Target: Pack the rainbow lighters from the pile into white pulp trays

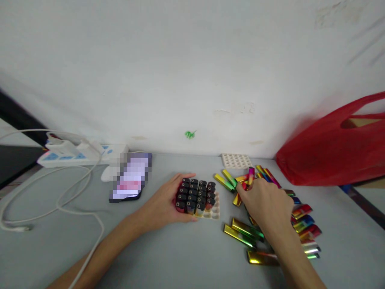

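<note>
Cable [103,230] over left forearm [126,228], phone [132,176], red bag [327,148], shiny pieces [247,229], probably lighters

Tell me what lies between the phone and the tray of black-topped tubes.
The head view shows the left hand, holding the tray, and grey tabletop.

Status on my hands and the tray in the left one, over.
Left hand clasping white socketed tray, partly filled with black-topped sticks. Right hand among loose, shiny multicoloured sticks; grip hidden. White cable crosses left forearm.
</note>
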`<state>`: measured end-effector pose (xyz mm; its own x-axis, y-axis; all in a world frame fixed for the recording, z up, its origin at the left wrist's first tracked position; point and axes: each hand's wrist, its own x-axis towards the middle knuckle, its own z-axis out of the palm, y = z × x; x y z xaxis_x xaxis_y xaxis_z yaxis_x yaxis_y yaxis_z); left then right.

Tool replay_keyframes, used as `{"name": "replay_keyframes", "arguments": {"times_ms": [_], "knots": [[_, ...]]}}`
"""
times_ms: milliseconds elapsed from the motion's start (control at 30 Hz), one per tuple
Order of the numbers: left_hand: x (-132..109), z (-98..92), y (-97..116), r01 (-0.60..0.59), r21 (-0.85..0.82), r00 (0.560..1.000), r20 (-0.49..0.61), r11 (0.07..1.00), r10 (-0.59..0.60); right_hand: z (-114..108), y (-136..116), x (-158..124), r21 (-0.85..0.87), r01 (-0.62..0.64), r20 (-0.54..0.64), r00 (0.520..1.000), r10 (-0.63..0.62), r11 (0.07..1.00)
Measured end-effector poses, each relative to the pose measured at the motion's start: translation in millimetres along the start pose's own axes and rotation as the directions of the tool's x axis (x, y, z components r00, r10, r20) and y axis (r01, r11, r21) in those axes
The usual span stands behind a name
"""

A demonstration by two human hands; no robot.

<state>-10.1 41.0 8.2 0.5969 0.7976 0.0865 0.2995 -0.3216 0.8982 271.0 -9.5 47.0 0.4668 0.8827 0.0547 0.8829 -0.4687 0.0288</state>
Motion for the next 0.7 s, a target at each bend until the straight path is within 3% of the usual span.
{"name": "replay_keyframes", "arguments": {"times_ms": [200,367,433,533,600,700], "knots": [[0,-0.6,1,0.009,0.011,1.0,0.003,1.0,-0.009,1,-4,-2,0.087,0.051,0.043,0.998,-0.055,0.995],[1,-1.9,2,-0.011,0.065,1.0,-0.007,0.998,0.011,-1,-7,0,0.401,0.134,0.014,0.988,-0.152,0.906],[1,-1.9,2,-0.014,0.076,1.0,0.0,0.997,0.014,-1,-7,1,0.59,0.185,-0.031,0.978,-0.206,0.786],[1,-1.5,0,-0.011,0.081,1.0,-0.005,0.997,0.011,1,-8,3,0.853,0.18,-0.039,0.958,-0.285,0.489],[1,-1.2,-1,-0.017,0.08,1.0,-0.006,0.997,0.017,6,-10,2,0.962,0.075,0.01,0.952,-0.306,0.264],[1,-0.8,-2,-0.031,0.08,0.999,-0.003,0.996,0.032,13,-16,-2,0.988,-0.155,0.14,0.937,-0.319,-0.023]]}}
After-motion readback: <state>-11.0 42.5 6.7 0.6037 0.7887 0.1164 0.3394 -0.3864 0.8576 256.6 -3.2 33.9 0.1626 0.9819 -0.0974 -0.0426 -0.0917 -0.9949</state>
